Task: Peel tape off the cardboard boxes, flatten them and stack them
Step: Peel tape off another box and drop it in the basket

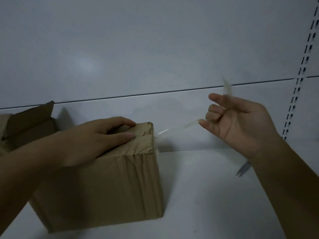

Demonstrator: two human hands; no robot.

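Two hands: left hand (96,135) flat on box (112,187); right hand (241,125) grip pinches taut tape (177,128).

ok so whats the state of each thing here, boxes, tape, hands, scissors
front box: upright, top flaps closed, creased
left hand: flat, pressing on the front box's top
right hand: raised, fingers curled, gripping the tape strip
tape strip: partly peeled, stretched from the front box's top right edge to the right hand
back box: far left, flap standing open
scissors: lying flat, mostly hidden behind the right wrist
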